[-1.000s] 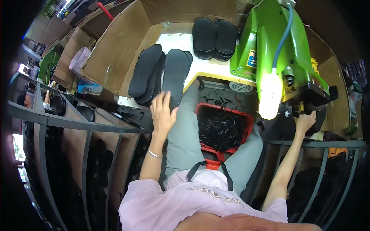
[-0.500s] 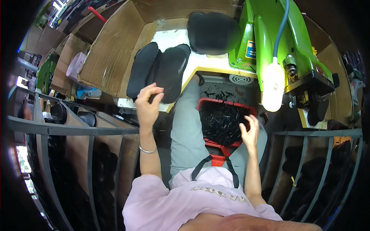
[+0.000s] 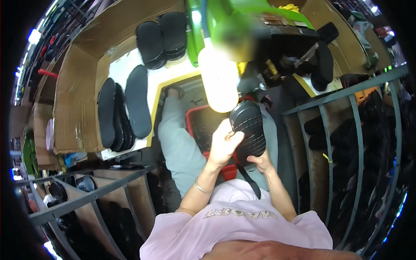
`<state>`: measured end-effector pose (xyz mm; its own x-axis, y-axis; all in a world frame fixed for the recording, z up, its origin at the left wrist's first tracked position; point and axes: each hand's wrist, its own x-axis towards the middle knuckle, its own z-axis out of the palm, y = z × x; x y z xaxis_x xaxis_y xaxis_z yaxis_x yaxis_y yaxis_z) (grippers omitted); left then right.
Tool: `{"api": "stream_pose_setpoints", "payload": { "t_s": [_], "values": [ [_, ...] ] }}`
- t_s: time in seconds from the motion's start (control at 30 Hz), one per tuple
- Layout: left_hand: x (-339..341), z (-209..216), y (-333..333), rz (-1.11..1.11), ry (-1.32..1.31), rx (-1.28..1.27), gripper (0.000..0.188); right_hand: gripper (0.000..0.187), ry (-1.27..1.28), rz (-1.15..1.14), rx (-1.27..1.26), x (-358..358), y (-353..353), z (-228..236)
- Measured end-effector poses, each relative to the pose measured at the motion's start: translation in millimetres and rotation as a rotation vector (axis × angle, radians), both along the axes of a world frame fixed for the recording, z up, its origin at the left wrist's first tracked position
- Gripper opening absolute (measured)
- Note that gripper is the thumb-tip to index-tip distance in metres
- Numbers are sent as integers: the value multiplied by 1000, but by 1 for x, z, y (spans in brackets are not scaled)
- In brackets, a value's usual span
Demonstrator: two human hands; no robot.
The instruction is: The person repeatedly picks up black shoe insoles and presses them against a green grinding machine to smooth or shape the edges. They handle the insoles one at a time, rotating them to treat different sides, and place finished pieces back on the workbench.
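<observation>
A black shoe sole [image 3: 250, 125] with a grid tread is held up in front of me, over my lap and under the bright lamp. My left hand [image 3: 224, 145] grips its left edge, thumb on the tread side. My right hand [image 3: 262, 163] is closed on its lower right end; some of those fingers are hidden behind it. On the white tabletop to the left lie a stack of black soles [image 3: 113, 115] and a single flat sole [image 3: 138, 102]. More black soles [image 3: 161, 39] are piled farther back.
A green machine [image 3: 251, 17] stands ahead, its lit lamp [image 3: 219, 80] hanging close above my hands. A red bin [image 3: 189, 123] sits between my legs. Metal racks with black soles flank me, left rack [image 3: 104, 197] and right rack [image 3: 329, 143]. A cardboard screen [image 3: 80, 95] borders the table.
Both hands were apart with nothing in them, the left beside the soles on the table. Now they have come together on a sole. The view has swung to the right.
</observation>
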<state>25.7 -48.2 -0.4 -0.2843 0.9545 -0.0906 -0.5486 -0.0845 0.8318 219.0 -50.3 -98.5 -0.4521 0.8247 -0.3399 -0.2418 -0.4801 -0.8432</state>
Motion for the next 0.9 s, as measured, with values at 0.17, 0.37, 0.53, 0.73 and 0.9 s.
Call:
{"api": "stream_pose_setpoints", "payload": {
  "t_s": [0.17, 0.37, 0.53, 0.73, 0.9],
  "values": [
    [17, 38, 44, 46, 646, -127, 16, 62, 208, 61, -181, -5, -22, -10],
    [0, 22, 37, 132, 708, -97, 19, 55, 264, -83, -119, 6, -36, -7],
    [2, 3, 28, 155, 291, -15, 22, 62, 265, -537, 35, 41, -6, 9],
    [-22, 1, 28, 189, 528, 66, 24, 49, 165, -517, 269, 49, 100, 72],
    [-63, 17, 2, 247, 191, -8, 32, 39, 202, -335, 343, 5, 134, 89]
  ]
}}
